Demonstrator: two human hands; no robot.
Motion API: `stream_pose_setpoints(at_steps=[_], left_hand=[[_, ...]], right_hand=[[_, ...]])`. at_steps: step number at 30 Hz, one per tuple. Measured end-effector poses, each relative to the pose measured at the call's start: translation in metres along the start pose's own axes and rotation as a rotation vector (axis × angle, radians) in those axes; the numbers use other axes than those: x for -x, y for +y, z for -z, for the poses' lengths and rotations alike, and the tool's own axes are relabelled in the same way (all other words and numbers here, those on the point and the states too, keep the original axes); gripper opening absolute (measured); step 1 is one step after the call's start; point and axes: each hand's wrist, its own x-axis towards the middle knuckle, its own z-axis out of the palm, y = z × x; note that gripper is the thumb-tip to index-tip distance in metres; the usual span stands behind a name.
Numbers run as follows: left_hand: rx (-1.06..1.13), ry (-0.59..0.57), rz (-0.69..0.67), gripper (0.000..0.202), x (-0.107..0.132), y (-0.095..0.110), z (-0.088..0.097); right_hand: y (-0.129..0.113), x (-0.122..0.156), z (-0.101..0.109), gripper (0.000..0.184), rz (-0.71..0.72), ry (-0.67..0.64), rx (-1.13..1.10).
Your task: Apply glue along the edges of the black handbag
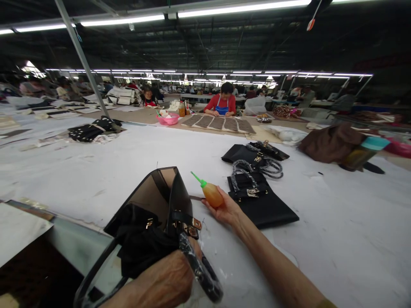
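In my right hand is a small squeeze bottle of amber liquid, its thin green nozzle pointing up and to the left. The fingers wrap around the bottle from below. Close in front of me a black handbag lies tilted with its mouth open, showing a brown inside and bunched black lining. My left hand is closed on the bag near its gold-buckled strap. A plastic-wrapped handle crosses in front of that hand and hides most of its fingers.
Two finished-looking black handbags lie right of centre on the white table. Further right are a brown cloth bundle and a teal-lidded bottle. A person in red works opposite, near a pink basin.
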Motion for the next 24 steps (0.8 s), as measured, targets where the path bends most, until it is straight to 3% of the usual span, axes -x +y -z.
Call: stream_pose_setpoints(at_steps=[8, 13, 16, 19, 24], left_hand=[[0.306, 0.214, 0.22, 0.023, 0.004, -0.02, -0.018], [0.458, 0.183, 0.114, 0.032, -0.014, -0.048, -0.032], [0.425, 0.153, 0.081, 0.036, -0.029, -0.061, -0.04], [0.338, 0.144, 0.048, 0.034, -0.039, -0.066, -0.054], [0.296, 0.251, 0.069, 0.026, -0.047, -0.066, -0.073]], right_hand=[[-0.003, -0.011, -0.001, 0.031, 0.073, -0.037, 0.051], [-0.022, -0.033, -0.007, 0.029, 0.134, -0.099, 0.081], [-0.042, -0.049, -0.009, 0.03, 0.196, -0.117, 0.07], [-0.062, -0.062, -0.008, 0.031, 0.227, -0.13, 0.057], [-0.087, -0.078, -0.004, 0.03, 0.203, -0.178, 0.052]])
